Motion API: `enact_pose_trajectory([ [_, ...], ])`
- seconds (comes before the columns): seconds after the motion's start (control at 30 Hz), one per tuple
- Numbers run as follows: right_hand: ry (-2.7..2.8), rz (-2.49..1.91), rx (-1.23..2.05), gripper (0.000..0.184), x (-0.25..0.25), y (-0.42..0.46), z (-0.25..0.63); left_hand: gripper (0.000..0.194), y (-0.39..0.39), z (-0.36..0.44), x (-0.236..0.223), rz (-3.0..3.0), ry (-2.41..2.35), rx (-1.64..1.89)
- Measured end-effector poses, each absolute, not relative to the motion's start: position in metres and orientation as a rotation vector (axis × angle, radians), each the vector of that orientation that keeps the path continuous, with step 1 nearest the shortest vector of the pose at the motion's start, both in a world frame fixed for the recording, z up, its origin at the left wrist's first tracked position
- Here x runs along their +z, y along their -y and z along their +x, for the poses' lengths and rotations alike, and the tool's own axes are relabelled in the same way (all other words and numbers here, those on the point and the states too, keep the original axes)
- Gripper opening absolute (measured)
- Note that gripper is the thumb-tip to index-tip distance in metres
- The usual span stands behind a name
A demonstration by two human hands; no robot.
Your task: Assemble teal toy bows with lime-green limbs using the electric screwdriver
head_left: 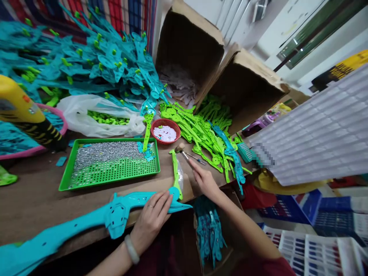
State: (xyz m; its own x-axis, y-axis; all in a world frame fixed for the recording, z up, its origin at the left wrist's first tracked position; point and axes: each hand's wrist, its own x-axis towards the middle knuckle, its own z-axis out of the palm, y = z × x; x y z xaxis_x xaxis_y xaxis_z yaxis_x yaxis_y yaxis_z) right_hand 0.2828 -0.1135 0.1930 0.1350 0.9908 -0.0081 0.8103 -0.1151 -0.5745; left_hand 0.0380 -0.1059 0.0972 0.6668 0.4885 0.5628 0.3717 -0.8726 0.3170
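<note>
My left hand [153, 212], with a ring and a bracelet, is closed over the pointed end of a long turquoise plastic part [92, 218] along the table's front edge. A lime-green plastic lever [176, 174] stands away from that end; its lower end meets the turquoise part beside my fingertips. My right hand [205, 180] grips the handle of a small hammer [184, 152]. The hammer's head is just right of the lever's upper end; whether they touch I cannot tell. A screwdriver [197, 158] lies just behind my right hand.
A green perforated tray [115, 174] of small metal pieces is at left. Behind stand a red basket [155, 138] with white pieces and a plastic bag [71, 115] of green pieces. Green levers [198, 130], turquoise parts [115, 53] and cardboard boxes [235, 53] crowd the back.
</note>
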Motion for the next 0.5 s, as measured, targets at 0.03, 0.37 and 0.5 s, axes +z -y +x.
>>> enact_pose_trajectory([
  [0.03,1.677,-1.986,0.522,0.05,0.195,0.122,0.281,0.038,0.105,0.038,0.098,2.701,-0.703,0.992],
  [0.37,1.685,-1.98,0.512,0.049,0.218,0.215,0.235,0.026,0.103,0.034,0.102,2.589,-0.707,1.02],
  [0.5,1.759,-2.021,0.6,0.049,0.215,0.233,0.221,0.022,0.102,0.034,0.104,2.577,-0.724,1.078],
])
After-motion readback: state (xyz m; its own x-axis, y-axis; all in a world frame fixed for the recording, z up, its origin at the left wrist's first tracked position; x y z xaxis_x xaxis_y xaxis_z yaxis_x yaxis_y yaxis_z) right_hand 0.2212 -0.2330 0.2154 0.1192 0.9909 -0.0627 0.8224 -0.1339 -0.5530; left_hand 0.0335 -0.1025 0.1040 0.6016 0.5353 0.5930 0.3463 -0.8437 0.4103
